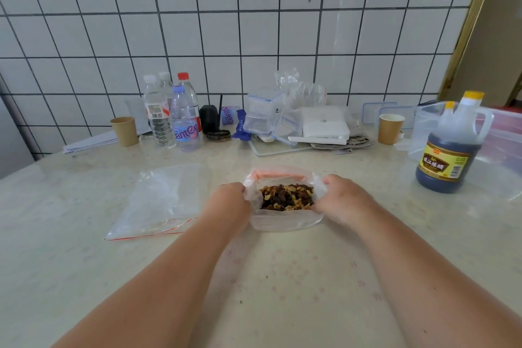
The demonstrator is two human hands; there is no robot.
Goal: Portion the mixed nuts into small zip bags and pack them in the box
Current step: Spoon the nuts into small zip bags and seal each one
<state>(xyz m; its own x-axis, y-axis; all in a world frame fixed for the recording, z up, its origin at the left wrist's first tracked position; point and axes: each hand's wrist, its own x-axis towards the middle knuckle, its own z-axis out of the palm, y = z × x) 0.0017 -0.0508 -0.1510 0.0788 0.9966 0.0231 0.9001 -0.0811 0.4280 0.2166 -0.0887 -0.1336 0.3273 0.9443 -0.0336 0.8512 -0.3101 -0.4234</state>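
A clear bag of mixed nuts (285,222) stands at the middle of the table, its mouth wide with brown and tan nuts (286,196) showing inside. My left hand (230,200) grips the bag's left rim and my right hand (343,199) grips its right rim, holding the mouth apart. A stack of empty small zip bags (158,203) with red seal lines lies flat to the left. Clear lidded plastic boxes (261,114) sit at the back of the table.
Water bottles (185,121) and two paper cups (124,130) line the back by the tiled wall. A dark vinegar jug (449,155) stands at the right, in front of a large clear tub (505,133). White flat boxes (324,124) and loose plastic sit behind the bag.
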